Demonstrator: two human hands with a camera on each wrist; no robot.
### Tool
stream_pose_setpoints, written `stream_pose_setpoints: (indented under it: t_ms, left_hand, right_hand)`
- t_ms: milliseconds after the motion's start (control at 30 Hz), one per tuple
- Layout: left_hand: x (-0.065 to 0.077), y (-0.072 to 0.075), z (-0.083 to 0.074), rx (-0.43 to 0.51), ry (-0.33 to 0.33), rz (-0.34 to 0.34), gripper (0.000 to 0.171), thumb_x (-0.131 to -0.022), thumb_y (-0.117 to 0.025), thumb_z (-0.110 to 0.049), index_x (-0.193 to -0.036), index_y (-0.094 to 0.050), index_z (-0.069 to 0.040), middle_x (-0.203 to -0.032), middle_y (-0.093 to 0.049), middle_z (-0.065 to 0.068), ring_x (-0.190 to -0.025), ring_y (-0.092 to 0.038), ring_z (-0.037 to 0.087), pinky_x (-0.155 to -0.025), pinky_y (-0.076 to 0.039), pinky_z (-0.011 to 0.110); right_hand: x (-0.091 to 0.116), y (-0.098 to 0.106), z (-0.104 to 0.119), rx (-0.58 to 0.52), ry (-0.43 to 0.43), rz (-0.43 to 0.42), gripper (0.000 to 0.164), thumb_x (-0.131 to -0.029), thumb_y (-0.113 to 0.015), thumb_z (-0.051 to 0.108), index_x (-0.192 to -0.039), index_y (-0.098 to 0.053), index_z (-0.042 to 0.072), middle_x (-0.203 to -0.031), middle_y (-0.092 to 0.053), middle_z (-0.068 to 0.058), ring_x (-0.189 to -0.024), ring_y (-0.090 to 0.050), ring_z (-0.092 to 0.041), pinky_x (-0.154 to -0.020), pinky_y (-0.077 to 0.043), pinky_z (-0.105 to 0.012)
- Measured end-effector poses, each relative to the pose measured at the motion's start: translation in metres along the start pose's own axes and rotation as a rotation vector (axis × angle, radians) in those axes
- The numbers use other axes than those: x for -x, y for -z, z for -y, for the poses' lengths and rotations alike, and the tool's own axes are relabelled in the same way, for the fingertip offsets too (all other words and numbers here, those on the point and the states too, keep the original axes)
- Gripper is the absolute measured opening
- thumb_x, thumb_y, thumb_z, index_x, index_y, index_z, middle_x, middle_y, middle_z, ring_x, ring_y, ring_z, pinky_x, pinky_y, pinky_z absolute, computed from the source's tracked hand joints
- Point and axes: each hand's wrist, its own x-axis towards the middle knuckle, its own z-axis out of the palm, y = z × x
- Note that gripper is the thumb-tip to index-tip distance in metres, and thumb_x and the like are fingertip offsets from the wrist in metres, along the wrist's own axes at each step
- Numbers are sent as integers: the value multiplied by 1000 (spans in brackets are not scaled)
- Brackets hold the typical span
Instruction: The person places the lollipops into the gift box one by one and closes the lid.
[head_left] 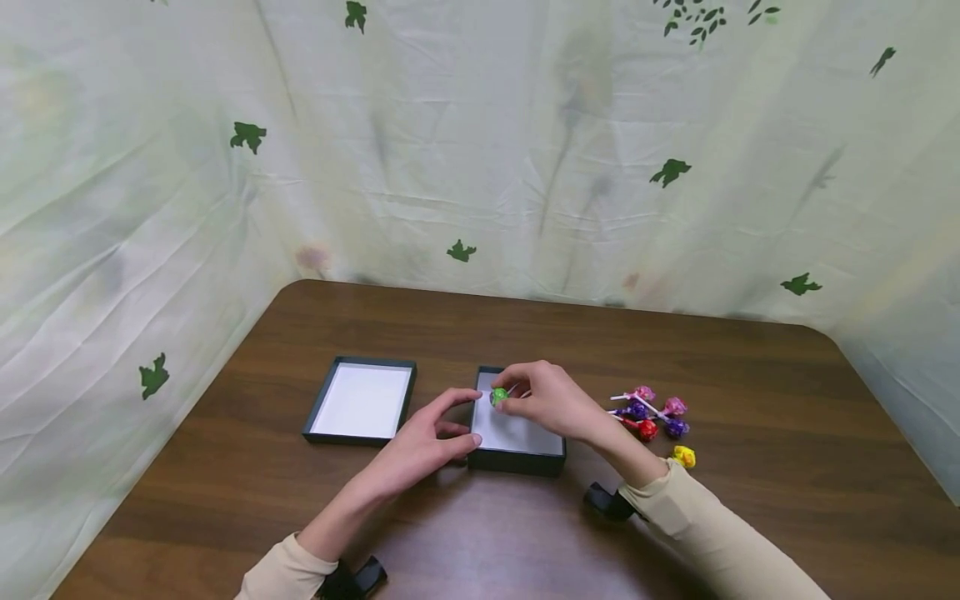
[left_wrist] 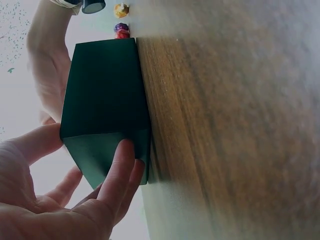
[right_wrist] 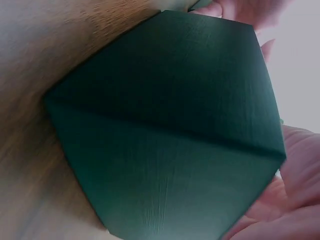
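My right hand [head_left: 549, 402] pinches a lollipop with a green wrapper [head_left: 498, 397] over the dark green box [head_left: 517, 461]. The white stick shows between the fingers. The box stands on the table with its pale inside facing up. At the box's left side is my left hand [head_left: 423, 446], its fingers extended. In the left wrist view the fingertips [left_wrist: 125, 150] touch that side wall, with the thumb near the upper edge. From the right wrist view the box [right_wrist: 165, 120] covers much of the scene, and the lollipop is hidden there.
A shallow dark-rimmed lid [head_left: 360, 400] lies left of the box, white inside up. To the right, several pink, purple and red lollipops [head_left: 647, 430] lie in a cluster, with a yellow lollipop [head_left: 684, 456] nearer my right sleeve. A patterned curtain [head_left: 525, 167] hangs behind the table.
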Motion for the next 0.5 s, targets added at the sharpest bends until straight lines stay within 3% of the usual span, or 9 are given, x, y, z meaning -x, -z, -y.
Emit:
stream_pose_setpoints:
  t_ms: [500]
  left_hand:
    - [-2, 0, 2, 4, 4, -2, 51, -91, -70, -22, -139, -50, -22, -149, -42, 4, -113, -61, 25, -83, -51, 37]
  right_hand:
    - [-11, -18, 2, 22, -43, -48, 17, -82, -79, 9, -97, -74, 14, -87, -70, 5, -82, -66, -12, -71, -51, -32]
